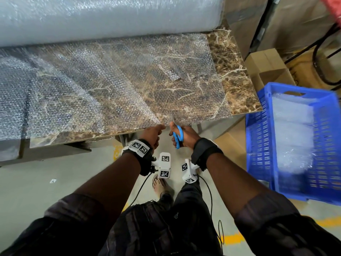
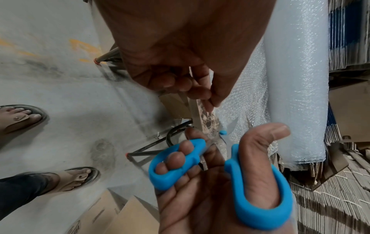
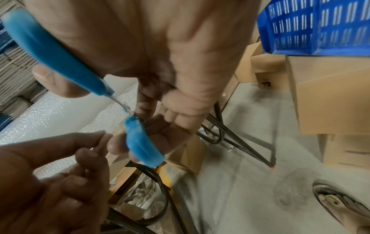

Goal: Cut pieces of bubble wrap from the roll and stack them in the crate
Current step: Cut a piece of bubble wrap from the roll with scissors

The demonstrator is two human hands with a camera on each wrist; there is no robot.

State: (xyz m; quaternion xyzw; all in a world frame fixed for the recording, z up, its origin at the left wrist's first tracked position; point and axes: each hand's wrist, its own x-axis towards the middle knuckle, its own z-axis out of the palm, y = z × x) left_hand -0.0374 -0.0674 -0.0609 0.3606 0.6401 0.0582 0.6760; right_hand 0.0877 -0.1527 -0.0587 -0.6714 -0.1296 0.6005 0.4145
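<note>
On the brown marble table point(image 1: 238, 84) lay a sheet of bubble wrap point(image 1: 110, 80), pulled from the big roll point(image 1: 103, 15). At its near edge, the left hand point(image 1: 153, 133) pinched the sheet and the right hand point(image 1: 184, 135) held blue scissors point(image 1: 178, 134). Beside the table on the grey floor point(image 1: 46, 182), a blue crate point(image 1: 258, 145) held cut pieces point(image 1: 293, 137).

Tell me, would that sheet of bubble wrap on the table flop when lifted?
Probably floppy: the bubble wrap sheet lies rippled over the table. Likely light, since the left hand pinches its edge with fingertips. It may slide easily on that glossy top.
</note>
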